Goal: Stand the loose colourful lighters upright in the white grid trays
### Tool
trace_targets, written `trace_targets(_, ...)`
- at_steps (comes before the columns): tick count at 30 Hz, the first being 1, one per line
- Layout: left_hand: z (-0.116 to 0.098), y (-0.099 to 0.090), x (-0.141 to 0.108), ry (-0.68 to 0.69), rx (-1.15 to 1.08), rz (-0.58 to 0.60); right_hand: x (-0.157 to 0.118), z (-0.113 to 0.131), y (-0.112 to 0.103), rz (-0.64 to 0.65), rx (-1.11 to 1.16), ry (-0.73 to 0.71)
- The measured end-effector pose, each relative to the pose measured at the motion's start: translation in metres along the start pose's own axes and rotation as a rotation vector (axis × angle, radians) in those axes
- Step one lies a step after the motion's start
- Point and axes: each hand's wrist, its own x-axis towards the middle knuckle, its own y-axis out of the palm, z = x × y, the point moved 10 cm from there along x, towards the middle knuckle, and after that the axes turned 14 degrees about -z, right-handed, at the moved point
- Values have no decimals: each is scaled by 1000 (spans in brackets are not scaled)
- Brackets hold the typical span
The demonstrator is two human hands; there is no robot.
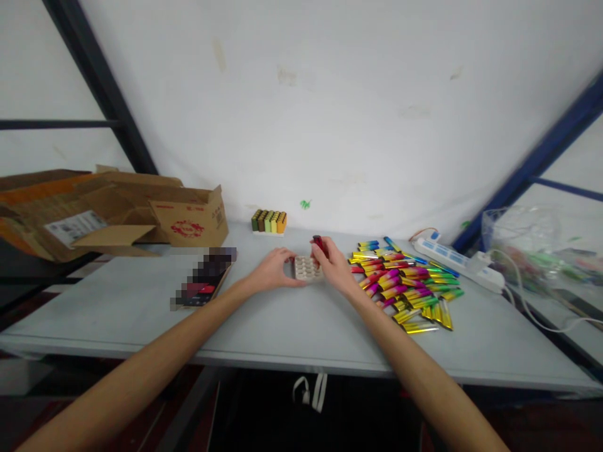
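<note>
Lighter [319, 243], dark red, pinched in right hand [331, 258] above white slotted tray [307, 269]; left hand [277, 269] curved around tray's side.

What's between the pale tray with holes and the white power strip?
The right hand, then a loose pile of shiny multicoloured pieces, as the head view shows.

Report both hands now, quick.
Left hand: open, thumb and fingers apart around the pale tray's left end.
Right hand: closed, holding a red item.
</note>
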Motion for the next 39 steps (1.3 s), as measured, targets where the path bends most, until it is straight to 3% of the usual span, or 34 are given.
trace_targets(5, -4, 1, -1, 0, -22, 12, 9, 4, -4, -5, -11, -160)
trace_targets(10, -8, 2, -3, 8, -97, 34, 12, -3, 3, 96, -3, -87)
trace_targets(15, -7, 3, -3, 15, -98, 42, 13, -4, -2, 46, -23, -81)
trace_targets(25, -9, 1, -2, 10, -108, 42, 7, 15, 14, 118, -269, -292)
trace_targets(33, -12, -1, -2, 6, -96, 46, 10, 0, 23, 148, -381, -342)
trace_targets(39, -11, -4, 0, 19, -69, 41, 6, -4, 27, 202, -592, -396)
